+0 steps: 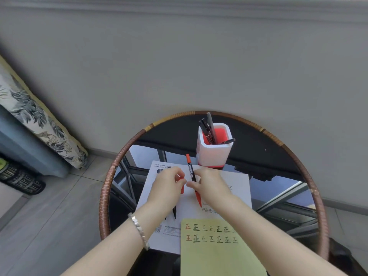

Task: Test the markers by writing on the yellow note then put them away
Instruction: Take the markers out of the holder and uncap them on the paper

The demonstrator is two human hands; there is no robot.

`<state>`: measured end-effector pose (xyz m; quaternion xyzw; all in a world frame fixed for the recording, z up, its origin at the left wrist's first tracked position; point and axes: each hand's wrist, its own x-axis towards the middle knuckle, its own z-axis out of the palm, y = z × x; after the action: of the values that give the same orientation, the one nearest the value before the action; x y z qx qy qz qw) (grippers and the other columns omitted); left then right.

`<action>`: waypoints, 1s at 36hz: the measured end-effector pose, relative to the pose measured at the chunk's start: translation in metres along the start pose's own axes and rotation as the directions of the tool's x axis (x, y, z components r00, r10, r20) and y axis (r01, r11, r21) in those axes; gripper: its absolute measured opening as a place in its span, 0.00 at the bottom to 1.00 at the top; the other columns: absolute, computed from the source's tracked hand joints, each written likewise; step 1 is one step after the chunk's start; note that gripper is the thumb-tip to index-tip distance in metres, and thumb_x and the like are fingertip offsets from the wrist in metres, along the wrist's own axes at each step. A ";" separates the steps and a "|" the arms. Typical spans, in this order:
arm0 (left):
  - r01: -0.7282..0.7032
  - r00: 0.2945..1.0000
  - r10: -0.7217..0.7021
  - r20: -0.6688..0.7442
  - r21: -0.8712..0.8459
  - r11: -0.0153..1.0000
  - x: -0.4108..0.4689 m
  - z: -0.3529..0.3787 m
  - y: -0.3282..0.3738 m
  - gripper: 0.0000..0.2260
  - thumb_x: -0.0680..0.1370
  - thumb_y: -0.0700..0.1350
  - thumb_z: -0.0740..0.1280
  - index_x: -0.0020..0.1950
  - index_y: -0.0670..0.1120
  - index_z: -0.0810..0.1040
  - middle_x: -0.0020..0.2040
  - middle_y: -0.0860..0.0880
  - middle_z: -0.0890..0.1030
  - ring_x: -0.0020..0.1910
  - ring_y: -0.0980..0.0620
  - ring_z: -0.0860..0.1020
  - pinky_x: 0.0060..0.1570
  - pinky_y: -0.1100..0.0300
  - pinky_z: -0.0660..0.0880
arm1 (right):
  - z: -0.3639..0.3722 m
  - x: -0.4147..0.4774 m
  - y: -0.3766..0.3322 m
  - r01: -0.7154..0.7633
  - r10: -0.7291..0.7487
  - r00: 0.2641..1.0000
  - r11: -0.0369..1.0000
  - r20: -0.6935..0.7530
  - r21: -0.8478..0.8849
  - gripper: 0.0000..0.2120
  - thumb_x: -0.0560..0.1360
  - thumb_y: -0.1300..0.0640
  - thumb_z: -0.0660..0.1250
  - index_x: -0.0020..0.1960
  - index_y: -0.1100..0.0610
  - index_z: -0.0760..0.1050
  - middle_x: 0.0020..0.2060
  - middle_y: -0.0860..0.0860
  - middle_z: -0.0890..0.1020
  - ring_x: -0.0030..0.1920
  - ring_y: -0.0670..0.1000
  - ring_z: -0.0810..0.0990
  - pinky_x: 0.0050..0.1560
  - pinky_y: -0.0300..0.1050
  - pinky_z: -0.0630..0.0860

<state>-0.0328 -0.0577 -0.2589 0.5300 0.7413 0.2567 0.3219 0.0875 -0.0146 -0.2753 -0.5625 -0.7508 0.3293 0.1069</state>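
Observation:
My right hand point(209, 184) grips a red marker point(190, 170) by its barrel; an orange end points away from me and its red tip points toward me. My left hand point(169, 186) pinches a small red cap point(182, 188) just left of that marker. Under my left wrist a black marker point(174, 213) lies on the white sheet point(237, 186). The yellow note point(217, 255) sits near me, carrying two rows of hand-written characters. A white pen holder point(214, 154) with a red inside stands beyond, with several dark markers point(208, 129) in it.
Everything rests on a round glass table with a woven rim point(105, 188), set against a grey wall. A patterned curtain point(39, 124) and a dark floor object point(20, 180) are at the left.

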 end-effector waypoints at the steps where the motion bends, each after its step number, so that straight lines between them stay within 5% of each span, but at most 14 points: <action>1: -0.011 1.000 0.010 0.021 0.055 0.998 0.003 0.002 0.000 0.04 0.78 0.42 0.62 0.50 0.49 0.76 0.42 0.48 0.80 0.41 0.53 0.77 0.41 0.61 0.74 | 0.002 -0.001 0.000 -0.006 0.006 1.000 1.000 -0.015 -0.015 0.10 0.74 0.51 0.65 0.40 0.57 0.71 0.32 0.51 0.72 0.38 0.54 0.73 0.36 0.46 0.69; 7: -0.051 0.996 0.029 0.083 0.281 0.958 0.008 0.004 -0.004 0.08 0.79 0.43 0.61 0.54 0.46 0.77 0.46 0.46 0.80 0.45 0.49 0.77 0.49 0.54 0.76 | 0.008 -0.006 0.006 -0.045 0.044 0.999 0.998 -0.009 -0.037 0.12 0.75 0.50 0.63 0.47 0.59 0.72 0.31 0.49 0.69 0.40 0.56 0.72 0.34 0.45 0.64; 11: -0.064 0.997 0.048 0.057 0.319 0.946 0.004 0.001 -0.005 0.13 0.79 0.44 0.61 0.63 0.46 0.75 0.57 0.47 0.77 0.56 0.49 0.75 0.53 0.59 0.72 | 0.006 -0.008 0.005 -0.057 0.057 0.998 0.998 -0.002 -0.032 0.20 0.75 0.48 0.63 0.61 0.61 0.72 0.49 0.56 0.80 0.52 0.57 0.77 0.49 0.47 0.74; 14: -0.064 0.998 0.059 0.025 0.267 0.962 0.000 -0.002 -0.004 0.14 0.79 0.45 0.61 0.64 0.48 0.73 0.60 0.49 0.76 0.57 0.52 0.74 0.52 0.62 0.71 | -0.001 -0.015 0.007 -0.040 0.042 0.998 0.998 -0.052 0.039 0.21 0.76 0.48 0.63 0.65 0.58 0.70 0.47 0.53 0.80 0.49 0.53 0.77 0.50 0.44 0.74; 17: -0.081 0.997 0.083 0.000 0.228 0.970 -0.005 -0.007 -0.002 0.12 0.79 0.46 0.61 0.62 0.50 0.74 0.57 0.53 0.77 0.50 0.57 0.73 0.44 0.66 0.68 | -0.019 -0.021 0.011 0.050 -0.015 0.964 0.991 -0.267 0.124 0.15 0.76 0.52 0.63 0.60 0.56 0.74 0.34 0.45 0.75 0.37 0.45 0.73 0.39 0.34 0.68; 21: -0.098 0.994 0.105 -0.022 0.221 0.970 -0.010 -0.011 -0.001 0.12 0.79 0.47 0.60 0.63 0.51 0.73 0.57 0.55 0.77 0.48 0.59 0.71 0.43 0.67 0.67 | -0.061 -0.021 0.012 0.168 -0.069 0.804 0.979 -0.591 0.114 0.10 0.74 0.58 0.65 0.55 0.57 0.74 0.33 0.43 0.71 0.35 0.41 0.71 0.36 0.30 0.67; 23: -0.093 0.995 0.099 -0.018 0.201 0.975 -0.012 -0.011 0.000 0.12 0.79 0.46 0.60 0.63 0.51 0.73 0.58 0.55 0.77 0.48 0.59 0.71 0.46 0.66 0.67 | -0.080 -0.015 0.011 0.140 -0.068 0.790 0.988 -0.609 0.072 0.14 0.75 0.56 0.65 0.59 0.55 0.71 0.35 0.45 0.70 0.36 0.43 0.70 0.35 0.33 0.66; 26: -0.091 0.996 0.094 -0.006 0.168 0.982 -0.015 -0.012 0.002 0.12 0.79 0.46 0.60 0.62 0.51 0.74 0.57 0.55 0.77 0.49 0.58 0.73 0.47 0.65 0.68 | -0.098 -0.002 0.011 -0.022 0.003 0.889 0.999 -0.458 -0.035 0.19 0.76 0.50 0.64 0.65 0.54 0.68 0.41 0.48 0.73 0.40 0.48 0.72 0.32 0.38 0.65; 29: -0.098 0.995 0.100 -0.005 0.147 0.984 -0.017 -0.013 0.006 0.11 0.79 0.46 0.60 0.61 0.52 0.74 0.55 0.56 0.78 0.50 0.59 0.74 0.47 0.66 0.69 | -0.098 0.006 0.012 -0.038 0.010 0.916 0.997 -0.401 -0.061 0.13 0.77 0.52 0.62 0.59 0.56 0.74 0.46 0.51 0.79 0.42 0.49 0.74 0.32 0.39 0.66; 33: -0.128 0.991 0.132 -0.027 0.123 0.984 -0.020 -0.014 0.011 0.12 0.79 0.46 0.60 0.62 0.52 0.73 0.54 0.57 0.77 0.51 0.59 0.73 0.47 0.67 0.68 | -0.096 0.004 0.014 0.045 -0.041 0.873 0.999 -0.485 -0.004 0.08 0.77 0.56 0.62 0.51 0.57 0.78 0.43 0.51 0.80 0.41 0.48 0.75 0.36 0.40 0.68; 36: -0.200 0.977 0.207 -0.057 0.101 0.975 -0.021 -0.015 0.019 0.15 0.79 0.46 0.61 0.66 0.52 0.70 0.59 0.56 0.75 0.55 0.60 0.71 0.52 0.67 0.66 | -0.102 -0.012 0.011 0.242 -0.167 0.765 0.970 -0.622 0.037 0.04 0.76 0.58 0.63 0.46 0.55 0.77 0.37 0.49 0.79 0.38 0.48 0.76 0.39 0.35 0.72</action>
<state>-0.0278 -0.0729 -0.2310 0.6088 0.7049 0.2708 0.2433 0.1543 0.0144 -0.2020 -0.5464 -0.7116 0.1574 0.4126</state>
